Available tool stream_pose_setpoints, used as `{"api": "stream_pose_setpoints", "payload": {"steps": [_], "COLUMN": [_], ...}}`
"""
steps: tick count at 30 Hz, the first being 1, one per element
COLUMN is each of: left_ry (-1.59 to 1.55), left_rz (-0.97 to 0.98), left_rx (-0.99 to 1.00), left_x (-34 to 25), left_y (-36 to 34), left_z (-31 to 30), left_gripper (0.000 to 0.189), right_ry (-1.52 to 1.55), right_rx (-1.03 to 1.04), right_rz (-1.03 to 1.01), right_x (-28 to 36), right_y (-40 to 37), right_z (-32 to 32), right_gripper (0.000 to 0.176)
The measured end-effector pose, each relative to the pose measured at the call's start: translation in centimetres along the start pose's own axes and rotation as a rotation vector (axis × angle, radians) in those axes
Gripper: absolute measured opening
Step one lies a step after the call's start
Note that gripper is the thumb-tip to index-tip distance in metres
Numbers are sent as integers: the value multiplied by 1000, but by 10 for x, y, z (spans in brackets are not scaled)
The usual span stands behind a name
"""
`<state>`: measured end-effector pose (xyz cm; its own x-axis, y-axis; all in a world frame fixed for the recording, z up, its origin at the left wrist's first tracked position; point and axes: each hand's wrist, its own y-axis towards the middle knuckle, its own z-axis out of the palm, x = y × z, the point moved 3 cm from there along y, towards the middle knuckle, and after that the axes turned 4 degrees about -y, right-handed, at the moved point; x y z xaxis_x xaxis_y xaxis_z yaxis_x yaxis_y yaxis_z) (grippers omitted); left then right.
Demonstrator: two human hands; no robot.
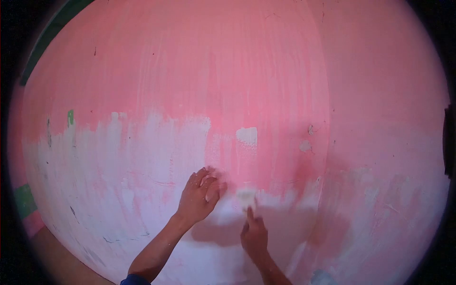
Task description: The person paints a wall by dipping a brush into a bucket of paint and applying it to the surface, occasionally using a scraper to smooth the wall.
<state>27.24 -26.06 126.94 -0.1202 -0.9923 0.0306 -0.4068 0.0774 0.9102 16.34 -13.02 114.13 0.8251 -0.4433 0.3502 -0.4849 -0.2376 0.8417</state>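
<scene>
A pink wall (266, 71) fills the view, its lower part coated in white paint (156, 142). My right hand (255, 234) grips a paintbrush (247, 194), its pale wide head against the wall at the lower edge of the pink. The brush is blurred, and its handle is mostly hidden in my fingers. To its left, my left hand (202, 194) is held at the wall with fingers apart and somewhat smeared by motion. It holds nothing and has white specks on it. Above the brush, a separate white paint patch (247, 136) stands out on the pink.
A wall corner (327, 118) runs down right of the brush. Chipped spots (305, 146) mark the surface near it. Green paint (71, 117) shows at the left, and a brown floor strip (61, 251) lies at lower left. A pale object (323, 278) is partly visible at the bottom.
</scene>
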Motion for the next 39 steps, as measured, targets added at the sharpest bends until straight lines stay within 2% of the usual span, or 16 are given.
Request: {"api": "stream_pose_setpoints", "payload": {"steps": [1, 2, 6, 9, 11, 16, 18, 23, 26, 28, 30, 32, 33, 36, 38, 39], "left_ry": [27, 58, 28, -53, -122, -93, -67, -95, -101, -113, -142, -47, -43, -42, -60, -58], "left_rz": [1, 1, 4, -1, 19, 20, 6, -65, -56, -68, -83, -81, -84, -76, -75, -67], "left_rx": [9, 17, 25, -12, -23, -22, -20, -95, -134, -128, -119, -97, -102, -99, -133, -139], "left_x": [2, 4, -4, -3, -6, 0, 6, 8, 7, 12, 13, 17, 19, 21, 20, 17], "left_y": [-4, -5, 3, 10, 11, -3, -5, 5, 7, 1, -7, -10, -10, -10, -3, 0], "left_z": [0, -1, -1, 2, 4, 2, -5, -16, -16, -19, -18, -23, -26, -25, -21, -20], "left_gripper": [30, 30, 29, 29, 28, 27, 27, 26, 25, 25, 26, 25, 25, 25, 24, 24], "right_ry": [48, 45, 113, 91, -103, -114, -34, -6, -100, -131, -175, -14, -13, 55, 77, 77], "right_rx": [183, 183, -147, -203, -100, 373, 457, -92, -122, -60, 231, 553, 555, 127, -166, -176], "right_rz": [77, 77, -97, -133, -17, 67, 52, -79, 3, -7, 99, 104, 98, -46, -154, -158], "right_x": [-5, -7, 15, 50, 60, 6, 0, 76, 84, 69, 44, 21, 27, 76, 105, 112], "right_y": [-22, -21, 59, 137, 150, -19, -28, 118, 152, 84, -2, -36, -27, 59, 128, 138], "right_z": [-8, -17, -72, -81, -67, -11, -16, -91, -51, -18, 3, 0, -13, -76, -81, -69], "right_gripper": [45, 45, 41, 42, 36, 42, 43, 39, 40, 41, 39, 43, 43, 38, 37, 37]}}
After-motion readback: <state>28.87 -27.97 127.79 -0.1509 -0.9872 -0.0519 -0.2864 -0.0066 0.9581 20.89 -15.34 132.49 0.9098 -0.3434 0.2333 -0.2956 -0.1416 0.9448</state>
